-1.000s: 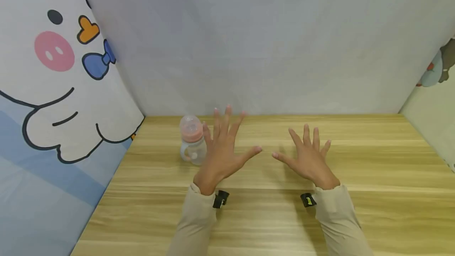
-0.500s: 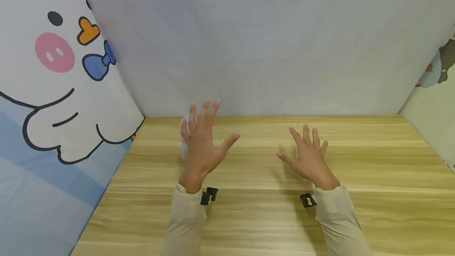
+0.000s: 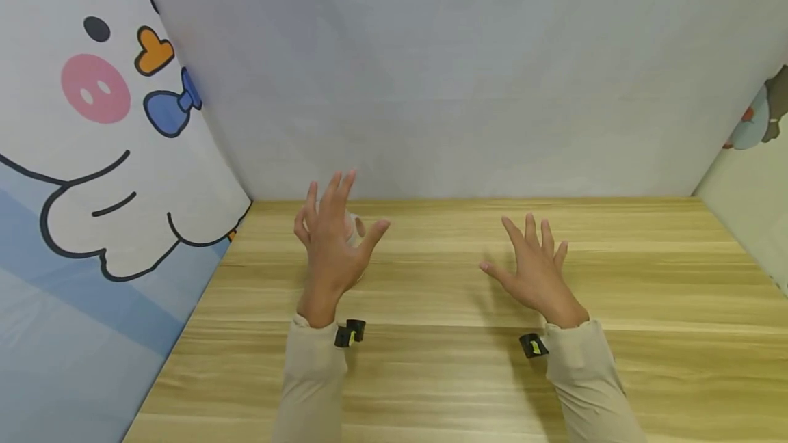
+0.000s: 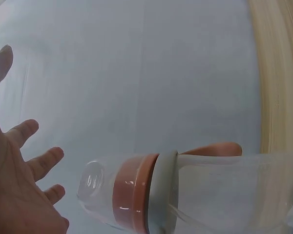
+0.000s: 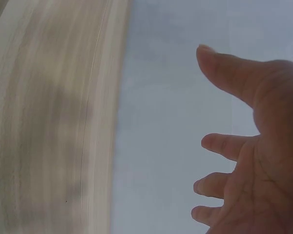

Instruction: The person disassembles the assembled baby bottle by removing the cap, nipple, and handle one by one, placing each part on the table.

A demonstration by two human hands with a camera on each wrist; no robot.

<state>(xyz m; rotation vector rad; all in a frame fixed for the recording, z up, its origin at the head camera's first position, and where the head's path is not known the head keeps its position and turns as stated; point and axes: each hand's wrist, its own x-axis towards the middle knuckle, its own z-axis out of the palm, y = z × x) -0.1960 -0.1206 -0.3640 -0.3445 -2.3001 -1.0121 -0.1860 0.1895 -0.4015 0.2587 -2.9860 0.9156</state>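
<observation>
A clear bottle with a pink collar and side handles (image 4: 161,195) stands on the table; in the head view my left hand (image 3: 330,245) hides most of the bottle (image 3: 352,224). Seen from the left wrist, a gap separates the spread fingers of the left hand (image 4: 19,170) from the bottle's clear cap. To the right, my right hand (image 3: 535,275) hovers over the table with its fingers apart. Nothing is in the right hand (image 5: 263,156) in its wrist view.
The wood-grain table (image 3: 431,374) ends against a pale grey curtain (image 3: 462,87) at the back. On the left hangs a cloth printed with a cartoon figure (image 3: 135,210), and a pale panel (image 3: 751,210) stands on the right.
My left hand has moved left, from the bottle's right side to in front of it, so it now covers most of the bottle. The right hand has barely moved.
</observation>
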